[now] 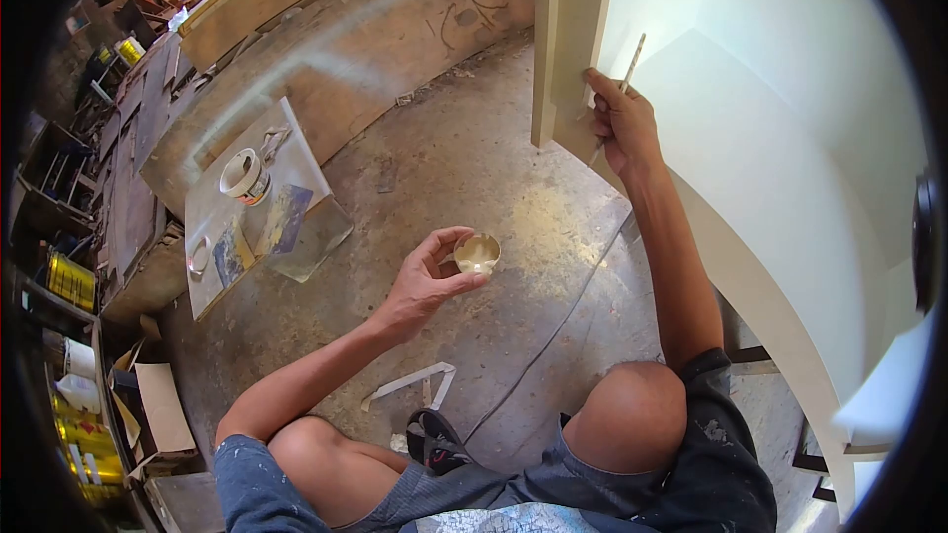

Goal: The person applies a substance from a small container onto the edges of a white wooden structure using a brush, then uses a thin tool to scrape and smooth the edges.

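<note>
In the middle of the head view, my left hand (427, 276) is closed round a small cup (478, 255) with cream-coloured paint inside, its opening facing up toward me. Higher and to the right, my right hand (626, 126) pinches a thin paintbrush (634, 59). The handle sticks up past my fingers and the lower end points down beside the edge of a cream-painted piece of furniture (573, 30). My right fingertips overlap that edge in this view.
A low board on the left (212, 271) carries a white tub (244, 178) and stained scraper-like pieces. A cable (553, 336) crosses the concrete floor. Yellow cans (71, 283) stand at far left. Folded white strips (410, 375) lie near my foot. A curved cream panel (760, 266) rises at right.
</note>
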Demonstrator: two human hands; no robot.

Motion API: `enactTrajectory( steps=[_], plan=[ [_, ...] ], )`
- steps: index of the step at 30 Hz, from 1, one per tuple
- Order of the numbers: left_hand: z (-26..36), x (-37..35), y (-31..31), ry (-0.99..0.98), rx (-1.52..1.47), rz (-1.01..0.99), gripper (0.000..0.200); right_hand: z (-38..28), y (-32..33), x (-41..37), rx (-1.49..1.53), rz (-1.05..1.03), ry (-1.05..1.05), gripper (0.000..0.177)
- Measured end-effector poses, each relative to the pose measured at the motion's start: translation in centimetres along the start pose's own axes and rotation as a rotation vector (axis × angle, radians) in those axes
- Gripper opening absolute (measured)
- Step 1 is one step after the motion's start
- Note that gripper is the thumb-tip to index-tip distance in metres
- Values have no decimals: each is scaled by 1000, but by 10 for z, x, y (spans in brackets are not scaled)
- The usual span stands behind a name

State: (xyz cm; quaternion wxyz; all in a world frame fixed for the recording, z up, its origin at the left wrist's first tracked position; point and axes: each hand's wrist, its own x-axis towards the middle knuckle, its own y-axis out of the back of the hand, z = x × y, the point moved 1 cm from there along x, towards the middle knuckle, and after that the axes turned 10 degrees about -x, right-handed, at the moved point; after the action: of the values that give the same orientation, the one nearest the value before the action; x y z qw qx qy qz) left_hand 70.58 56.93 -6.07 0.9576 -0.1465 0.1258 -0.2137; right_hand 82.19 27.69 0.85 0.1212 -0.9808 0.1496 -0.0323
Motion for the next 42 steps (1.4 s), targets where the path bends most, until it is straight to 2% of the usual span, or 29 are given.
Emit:
enactTrajectory(
  steps=[4, 11, 14, 17, 20, 24, 26, 28, 33, 39, 42],
  plan=[
    [-4, 0, 1, 17, 20, 0, 66, -17, -4, 5, 31, -6, 65, 26],
    [0, 1, -1, 7, 3, -16, 66, -11, -6, -1, -13, 36, 14, 22],
    [-3, 1, -1, 29, 13, -14, 66, -16, -3, 8, 63, -52, 55, 20],
    [-6, 2, 2, 15, -11, -19, 66, -3, -1, 4, 13, 17, -11, 20],
    [-1, 0, -1, 6, -4, -16, 65, 17, 7, 0, 19, -40, -83, 23],
    [-8, 0, 3, -10, 13, -35, 63, 2, 4, 2, 112, -25, 45, 25],
    [-19, 6, 12, -84, 29, -81, 62, -10, -1, 0, 24, 29, 24, 27],
    [-17, 7, 11, -74, 19, -65, 61, -16, -7, 3, -51, 67, 13, 31],
    [-9, 3, 6, -12, -14, -43, 62, 3, -4, 2, 0, 29, 10, 35],
    [-10, 3, 6, -22, 11, -45, 64, 9, -2, -7, -84, 65, -28, 30],
    [-6, 4, 6, -52, 49, -53, 65, 7, -5, -24, -35, -12, -80, 27]
  ],
)
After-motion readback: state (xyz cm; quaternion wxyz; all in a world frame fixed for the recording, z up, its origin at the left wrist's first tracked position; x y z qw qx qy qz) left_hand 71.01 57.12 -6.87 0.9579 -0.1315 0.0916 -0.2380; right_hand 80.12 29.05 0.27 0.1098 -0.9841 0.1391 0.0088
